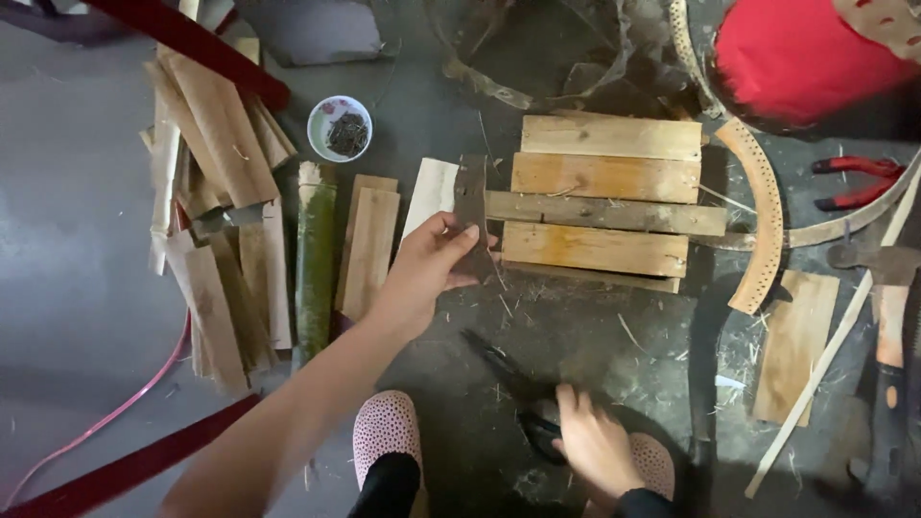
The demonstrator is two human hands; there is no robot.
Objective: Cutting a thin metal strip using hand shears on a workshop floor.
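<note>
My left hand [427, 273] grips a dark grey strip [471, 206] by its lower end, holding it upright over the floor beside a pale bamboo slat [429, 195]. My right hand [595, 446] reaches down onto the handles of black scissors [518, 393] lying on the grey floor near my feet; its fingers rest on the handle loops. Just right of the strip lies a small wooden pallet [604, 197] of several planks.
Bamboo slats [216, 221] are piled at left, with a green bamboo piece [315, 254] and a small bowl of nails [340, 127]. A red stool [801, 58], red pliers [854, 182], a perforated curved strip [763, 225] and a hammer [887, 336] lie right.
</note>
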